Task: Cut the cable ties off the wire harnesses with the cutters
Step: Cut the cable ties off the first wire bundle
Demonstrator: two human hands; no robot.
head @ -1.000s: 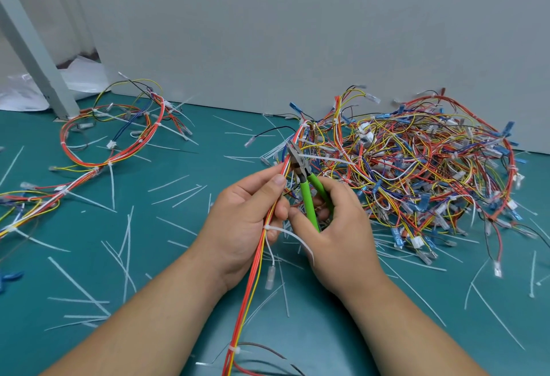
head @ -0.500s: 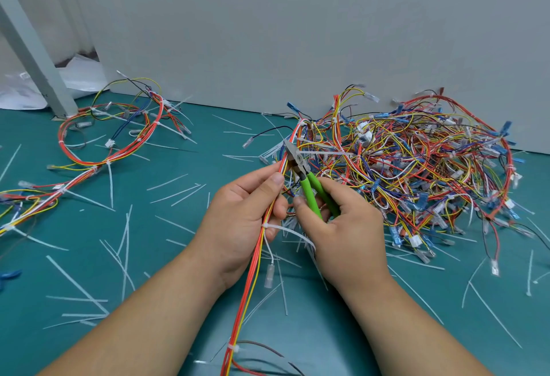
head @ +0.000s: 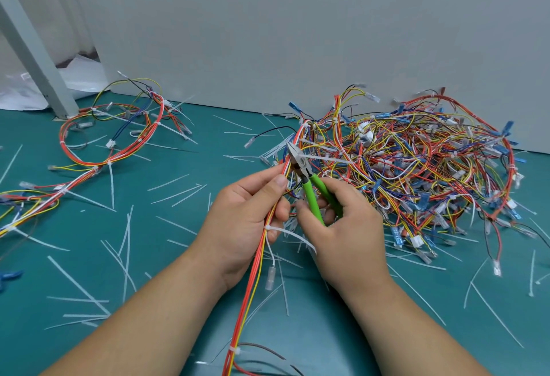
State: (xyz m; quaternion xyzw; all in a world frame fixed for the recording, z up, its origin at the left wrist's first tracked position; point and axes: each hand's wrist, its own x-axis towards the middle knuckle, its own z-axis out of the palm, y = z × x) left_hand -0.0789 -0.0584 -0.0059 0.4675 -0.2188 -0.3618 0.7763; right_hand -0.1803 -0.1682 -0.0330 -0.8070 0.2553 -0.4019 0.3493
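The left hand (head: 247, 220) grips a harness (head: 253, 286) of thin red, orange and yellow wires, thumb pressed along the top, with the bundle running from the bottom edge up through the fist toward the pile (head: 416, 167). The right hand (head: 342, 226) is curled round the smooth green handles of the cutters (head: 306, 176), whose pointed steel head lies just beside the wires above the left thumb; any marking on it is too small to read. A white cable tie (head: 269, 228) rings the harness at the left palm, its flat tail arching toward the right wrist. The pile is a tangle of glossy wires with blue and clear plastic connectors, against a matt grey wall (head: 268, 33). Another tied harness (head: 119, 143) loops at far left. Thin white cut tails (head: 77, 283) litter the teal desk (head: 178, 256).
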